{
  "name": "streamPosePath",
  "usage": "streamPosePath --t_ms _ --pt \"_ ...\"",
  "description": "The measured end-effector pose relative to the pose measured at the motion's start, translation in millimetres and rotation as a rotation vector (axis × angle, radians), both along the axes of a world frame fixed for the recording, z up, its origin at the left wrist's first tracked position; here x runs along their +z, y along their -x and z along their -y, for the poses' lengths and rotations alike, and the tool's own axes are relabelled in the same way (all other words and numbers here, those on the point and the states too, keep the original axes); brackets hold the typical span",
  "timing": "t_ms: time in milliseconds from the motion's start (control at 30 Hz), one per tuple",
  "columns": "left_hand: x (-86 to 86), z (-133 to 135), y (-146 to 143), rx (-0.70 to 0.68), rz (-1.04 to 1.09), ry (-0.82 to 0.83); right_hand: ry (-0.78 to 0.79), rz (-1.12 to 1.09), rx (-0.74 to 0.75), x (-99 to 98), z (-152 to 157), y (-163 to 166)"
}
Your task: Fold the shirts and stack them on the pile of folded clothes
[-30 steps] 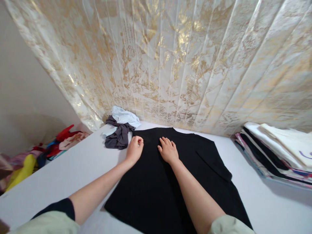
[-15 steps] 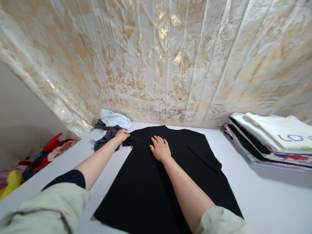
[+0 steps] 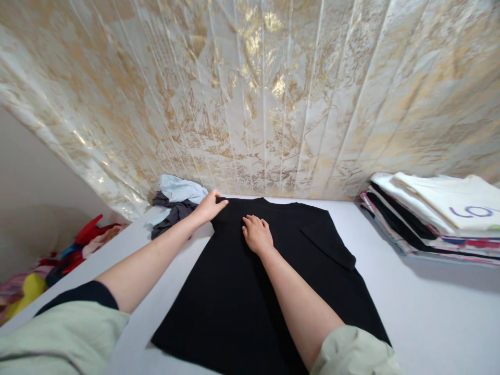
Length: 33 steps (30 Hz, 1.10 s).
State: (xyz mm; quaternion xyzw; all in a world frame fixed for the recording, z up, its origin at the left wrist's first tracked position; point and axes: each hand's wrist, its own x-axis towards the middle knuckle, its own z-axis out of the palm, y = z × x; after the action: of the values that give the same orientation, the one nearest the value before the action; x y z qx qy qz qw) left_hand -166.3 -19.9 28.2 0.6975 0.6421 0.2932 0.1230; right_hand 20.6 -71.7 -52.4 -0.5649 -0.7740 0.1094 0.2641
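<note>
A black T-shirt lies spread on the white table, its neckline at the far side and its hem toward me. My left hand pinches the shirt's left sleeve near the shoulder and has it drawn inward. The gripped cloth is partly hidden behind the fingers. On the upper chest of the shirt rests my right hand, fingers a little apart and slightly bent, holding nothing. The right sleeve lies folded down over the shirt body.
Crumpled grey and pale blue clothes lie just left of the shirt. A stack of folded clothes stands at the right of the white table. Colourful clothes are heaped beyond the left edge. A gold-patterned curtain hangs behind.
My left hand has moved right and slightly away from me, bringing the left sleeve in toward the shirt body. My right hand stays on the chest, its fingers slightly more bent.
</note>
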Motion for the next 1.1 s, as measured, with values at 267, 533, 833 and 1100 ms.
streamPosePath --t_ms 267,533,833,1100 --pt "-8.0 25 -9 0.066 0.169 -0.054 0.008 -0.343 -0.184 2.4 -7 -13" --pt "-37.9 45 17 0.042 0.225 0.175 0.035 -0.26 -0.134 8.2 -2 -10" --pt "-54.2 47 22 -0.117 0.108 0.121 0.018 -0.052 -0.005 10.5 5 -7" --pt "-56.3 55 27 -0.036 0.213 0.02 0.043 0.045 0.006 26.9 20 8"
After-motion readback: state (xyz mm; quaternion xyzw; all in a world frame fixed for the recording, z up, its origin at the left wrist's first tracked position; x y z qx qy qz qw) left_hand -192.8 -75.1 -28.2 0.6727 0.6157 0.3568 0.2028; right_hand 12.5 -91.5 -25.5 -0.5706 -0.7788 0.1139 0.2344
